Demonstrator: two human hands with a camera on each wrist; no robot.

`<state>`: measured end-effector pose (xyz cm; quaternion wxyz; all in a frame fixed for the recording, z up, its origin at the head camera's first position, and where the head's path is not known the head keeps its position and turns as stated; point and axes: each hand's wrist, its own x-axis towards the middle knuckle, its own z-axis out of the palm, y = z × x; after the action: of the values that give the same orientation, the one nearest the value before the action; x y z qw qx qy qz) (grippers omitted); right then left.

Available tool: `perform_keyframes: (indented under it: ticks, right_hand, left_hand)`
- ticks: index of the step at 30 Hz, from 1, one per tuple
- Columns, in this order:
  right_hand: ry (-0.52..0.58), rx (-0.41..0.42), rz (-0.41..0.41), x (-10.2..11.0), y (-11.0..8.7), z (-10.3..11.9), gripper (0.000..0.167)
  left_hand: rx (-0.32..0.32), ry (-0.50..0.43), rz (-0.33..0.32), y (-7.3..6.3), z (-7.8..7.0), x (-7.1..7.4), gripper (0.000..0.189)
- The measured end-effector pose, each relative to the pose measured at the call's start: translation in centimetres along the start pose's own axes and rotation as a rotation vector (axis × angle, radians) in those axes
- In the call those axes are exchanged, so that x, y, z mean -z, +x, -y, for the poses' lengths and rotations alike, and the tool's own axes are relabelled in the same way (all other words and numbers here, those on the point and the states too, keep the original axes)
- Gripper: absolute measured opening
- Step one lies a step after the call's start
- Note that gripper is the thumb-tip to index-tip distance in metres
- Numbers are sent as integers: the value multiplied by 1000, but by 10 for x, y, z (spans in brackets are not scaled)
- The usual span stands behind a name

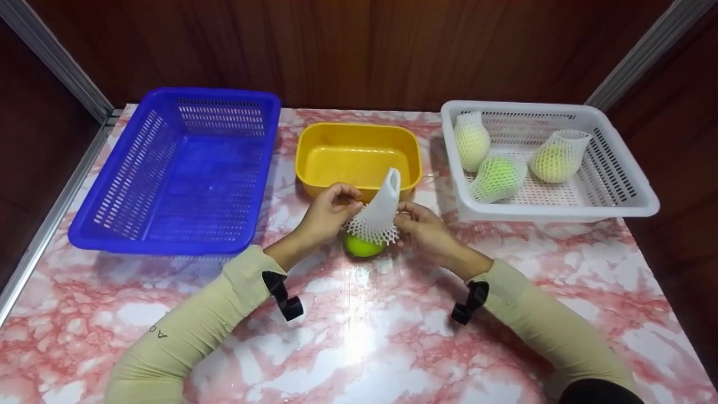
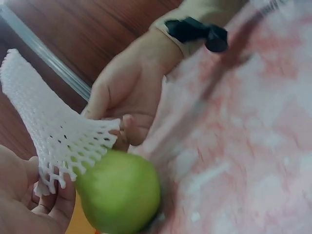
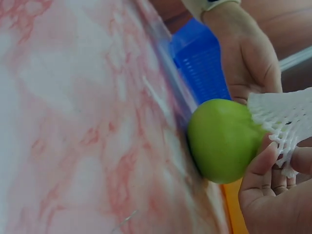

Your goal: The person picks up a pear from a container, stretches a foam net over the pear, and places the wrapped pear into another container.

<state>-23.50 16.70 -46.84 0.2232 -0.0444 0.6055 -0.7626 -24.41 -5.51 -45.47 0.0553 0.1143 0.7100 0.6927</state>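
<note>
A green apple-like fruit (image 1: 363, 246) rests on the marbled table in front of the yellow basin. Over its top sits the flared mouth of a white foam net sleeve (image 1: 381, 213), whose narrow end points up. My left hand (image 1: 327, 216) pinches the sleeve's edge on one side. On the other side my right hand (image 1: 425, 231) pinches the same rim. Both wrist views show the lower part of the fruit (image 2: 122, 195) bare, with the net (image 3: 282, 122) covering only its top.
At the left stands a blue basket (image 1: 190, 191) with nothing in it. Behind the hands is a yellow basin (image 1: 359, 160). The white basket (image 1: 561, 210) at the right holds several net-wrapped fruits (image 1: 499, 177). Wooden panels (image 1: 359, 50) enclose the back and sides.
</note>
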Motion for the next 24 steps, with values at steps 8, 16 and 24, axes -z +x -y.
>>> perform_keyframes:
  ticks: [8,16,24]
  right_hand:
    - [-205,4,11,3,2,-5,11]
    - [-385,65,-37,5,2,-5,38]
    - [-492,59,-16,5,1,-2,34]
  left_hand:
    - [-122,293,91,-3,7,3,14]
    - [-166,423,77,-8,16,7,16]
    - [-169,487,117,-11,15,9,20]
